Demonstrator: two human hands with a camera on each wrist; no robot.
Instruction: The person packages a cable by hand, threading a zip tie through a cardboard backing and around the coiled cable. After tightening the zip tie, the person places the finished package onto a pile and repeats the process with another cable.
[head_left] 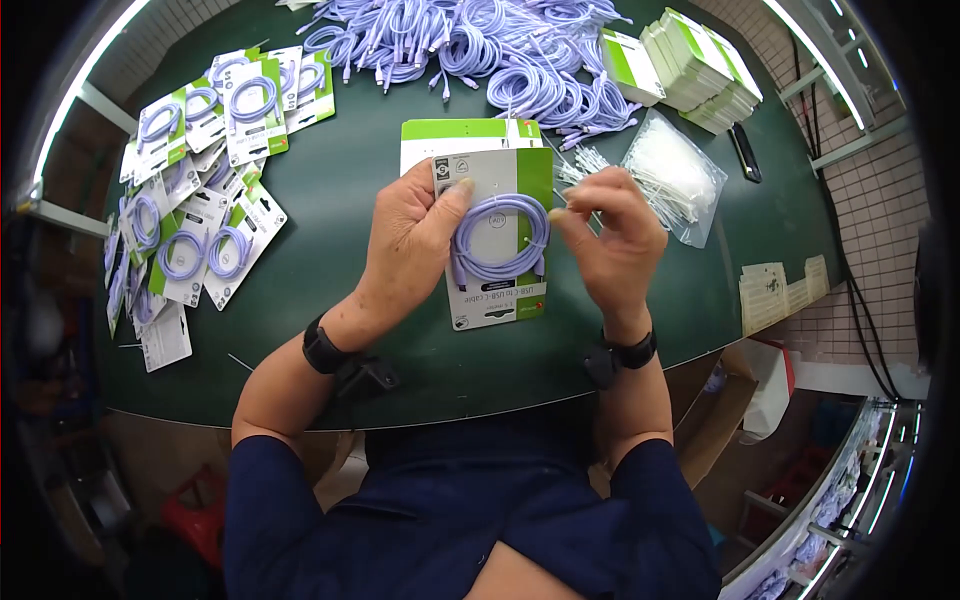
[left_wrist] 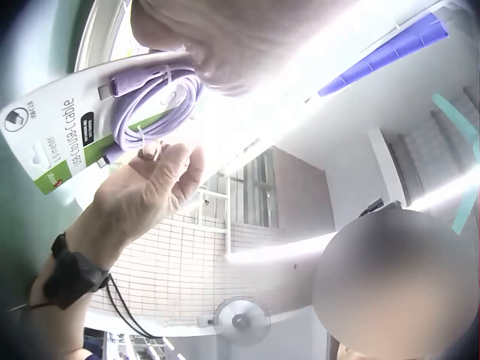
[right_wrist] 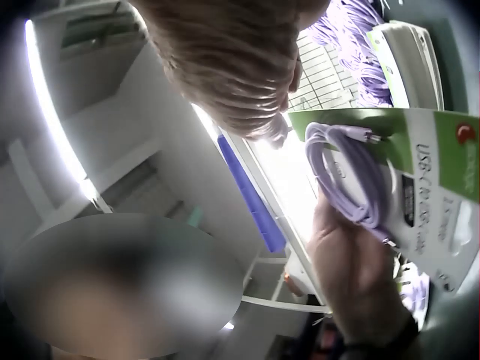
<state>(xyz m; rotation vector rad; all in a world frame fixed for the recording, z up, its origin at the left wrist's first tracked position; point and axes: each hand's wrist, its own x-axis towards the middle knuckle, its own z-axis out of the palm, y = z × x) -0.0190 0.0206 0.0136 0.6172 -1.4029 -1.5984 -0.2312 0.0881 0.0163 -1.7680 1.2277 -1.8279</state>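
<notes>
My left hand [head_left: 415, 225] grips a white-and-green cable card [head_left: 490, 172] by its edge, thumb on the front. The card hangs upside down as seen from the head, a coiled lilac USB-C cable [head_left: 497, 270] on its face. Thin white cable ties [left_wrist: 141, 136] bind the coil to the card. My right hand [head_left: 615, 240] is at the card's right edge, thumb and fingers curled together close by the tie; in the left wrist view its fingertips [left_wrist: 152, 152] pinch at the tie's end. Behind the card lies a stack of similar cards [head_left: 425, 130].
At the left lie many carded cables [head_left: 255, 105], overlapping. A heap of loose lilac cables [head_left: 470, 50] covers the far side. Stacked cards [head_left: 690, 60] stand far right, near a bag of white cable ties [head_left: 680, 170] and a black cutter [head_left: 745, 153]. The green table [head_left: 330, 190] has a curved front edge.
</notes>
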